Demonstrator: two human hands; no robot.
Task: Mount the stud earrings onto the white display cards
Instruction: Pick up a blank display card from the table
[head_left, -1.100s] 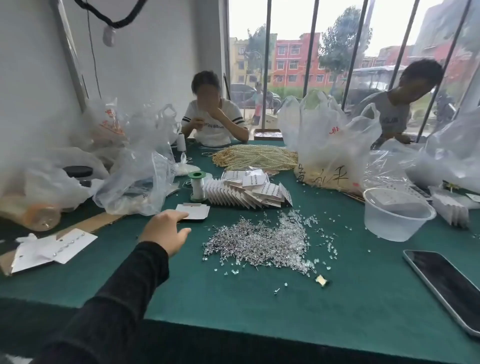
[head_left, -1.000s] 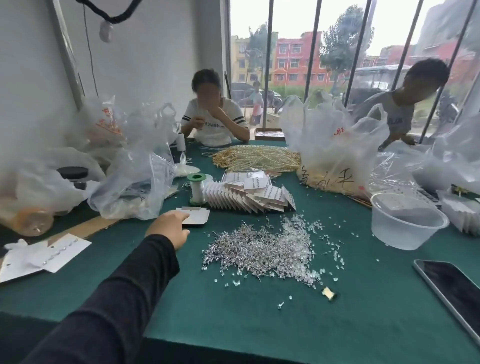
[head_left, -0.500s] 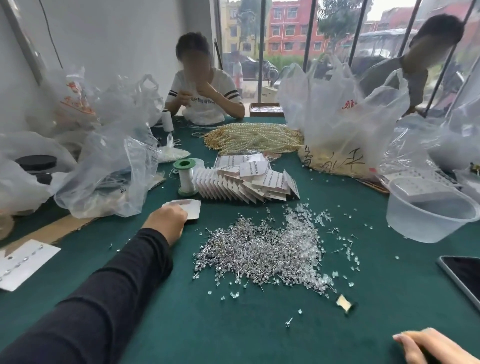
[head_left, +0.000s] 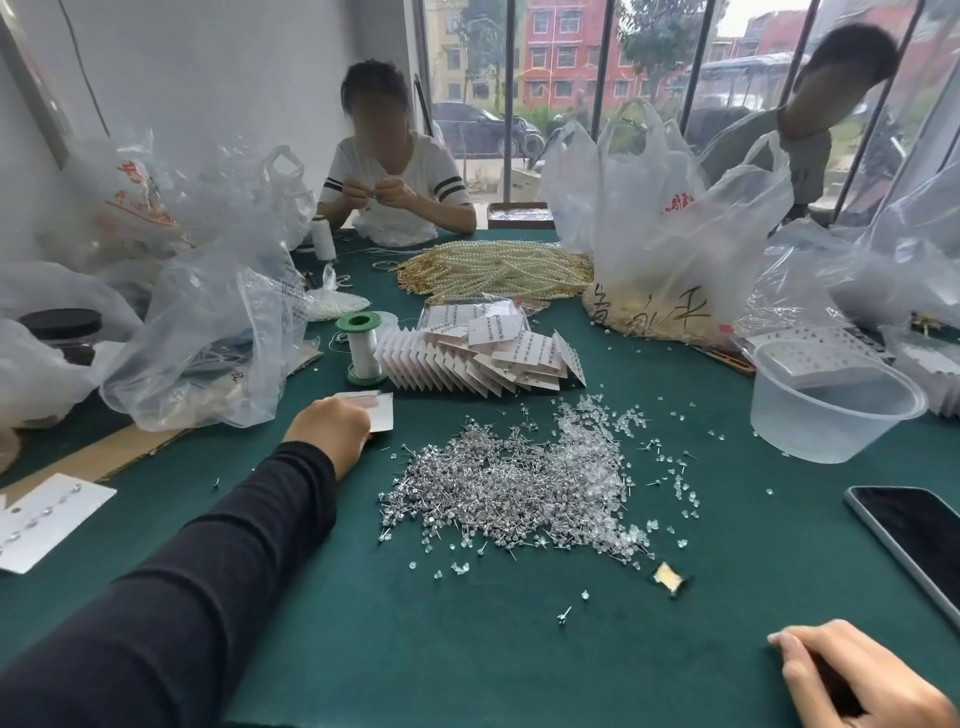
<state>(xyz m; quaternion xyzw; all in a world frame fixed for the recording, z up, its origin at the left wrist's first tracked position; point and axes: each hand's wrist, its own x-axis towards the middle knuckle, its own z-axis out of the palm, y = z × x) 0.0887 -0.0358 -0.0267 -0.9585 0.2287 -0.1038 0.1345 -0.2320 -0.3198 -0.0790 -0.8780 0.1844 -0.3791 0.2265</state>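
Note:
A heap of silver stud earrings (head_left: 504, 493) mixed with clear backs (head_left: 597, 441) lies mid-table on the green cloth. My left hand (head_left: 330, 431), in a black sleeve, reaches to a small stack of blank white display cards (head_left: 383, 413) and its curled fingers grip the left edge; the fingertips are hidden. My right hand (head_left: 852, 675) rests on the cloth at the bottom right, fingers loosely curled, holding nothing I can see. A fanned row of filled cards (head_left: 483, 358) sits behind the heap. Another filled card (head_left: 41, 514) lies at the far left.
A green-capped thread spool (head_left: 362, 348) stands beside the card row. Plastic bags (head_left: 208, 338) crowd the left, a large bag (head_left: 660, 234) the back right. Pearl strands (head_left: 493, 270), a clear plastic bowl (head_left: 831, 410) and a phone (head_left: 914, 535) lie around. Two people sit opposite.
My left hand moved forward onto the blank cards and closed on their edge. My right hand came into view at the bottom right. The view tilted down toward the table.

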